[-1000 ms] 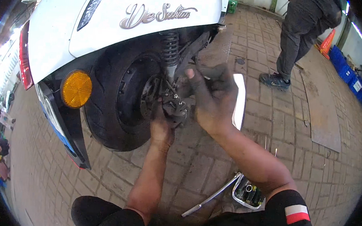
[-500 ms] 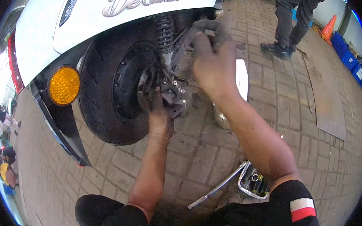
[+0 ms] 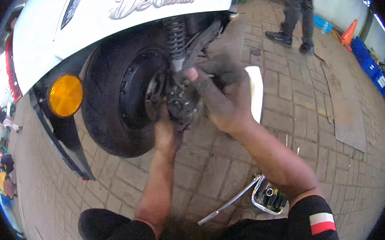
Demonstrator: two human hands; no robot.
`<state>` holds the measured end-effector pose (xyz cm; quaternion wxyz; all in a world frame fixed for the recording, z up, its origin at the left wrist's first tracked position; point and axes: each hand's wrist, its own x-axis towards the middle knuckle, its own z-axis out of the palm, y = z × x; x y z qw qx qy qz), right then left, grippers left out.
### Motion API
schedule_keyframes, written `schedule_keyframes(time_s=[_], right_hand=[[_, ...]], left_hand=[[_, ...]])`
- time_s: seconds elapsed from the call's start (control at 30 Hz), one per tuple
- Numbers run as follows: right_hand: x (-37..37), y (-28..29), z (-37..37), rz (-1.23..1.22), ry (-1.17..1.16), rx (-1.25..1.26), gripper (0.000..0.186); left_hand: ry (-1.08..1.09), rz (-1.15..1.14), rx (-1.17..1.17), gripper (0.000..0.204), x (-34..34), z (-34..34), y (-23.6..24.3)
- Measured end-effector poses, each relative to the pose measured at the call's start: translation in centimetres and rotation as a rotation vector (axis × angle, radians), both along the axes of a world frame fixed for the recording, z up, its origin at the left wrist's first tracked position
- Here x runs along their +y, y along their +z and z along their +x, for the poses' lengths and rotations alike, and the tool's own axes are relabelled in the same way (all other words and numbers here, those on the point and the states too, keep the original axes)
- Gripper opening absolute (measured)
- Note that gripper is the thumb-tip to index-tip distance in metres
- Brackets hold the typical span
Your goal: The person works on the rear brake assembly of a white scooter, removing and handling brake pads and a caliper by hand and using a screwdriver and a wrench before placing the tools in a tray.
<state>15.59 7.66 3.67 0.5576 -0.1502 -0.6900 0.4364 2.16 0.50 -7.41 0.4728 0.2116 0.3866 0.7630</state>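
My left hand (image 3: 167,129) grips the dark brake caliper (image 3: 179,103) from below, beside the wheel hub of a white scooter (image 3: 74,18). Just right of and above the caliper, my right hand (image 3: 221,95) is blurred, its thumb forward and fingers curled; what it holds is hidden. The black tyre (image 3: 99,113) fills the space under the bodywork, with a coiled shock absorber (image 3: 175,38) above the hub. An orange round reflector (image 3: 65,95) sits at the left. A white panel (image 3: 254,93) lies behind my right hand.
A metal tray of tools (image 3: 267,196) and a long chrome bar (image 3: 227,202) lie by my right elbow. Beyond are a person's legs (image 3: 291,20), an orange cone (image 3: 349,33), blue crates (image 3: 374,77) and a flat board (image 3: 344,121). Other people (image 3: 5,174) are at the far left.
My right hand rose, then came back down and leftward toward the caliper. My left hand stays on the caliper. The other person's legs have shifted leftward.
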Motion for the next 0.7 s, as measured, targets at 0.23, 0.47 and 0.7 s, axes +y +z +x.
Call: schedule_keyframes(time_s=[0.23, 0.47, 0.7], right_hand=[[2.4, 3.6, 0.7, -0.339, 0.698, -0.126, 0.026], [1.4, 2.1, -1.9, -0.193, -0.172, 0.091, 0.015], [1.9, 3.3, 0.5, -0.237, 0.543, -0.049, 0.023]], left_hand=[[-0.024, -0.038, 0.074, 0.051, -0.9, -2.0, 0.4], [0.153, -0.107, 0.097, 0.050, 0.0, 1.5, 1.4], [-0.008, -0.061, 0.038, 0.052, -1.2, -0.7, 2.6]])
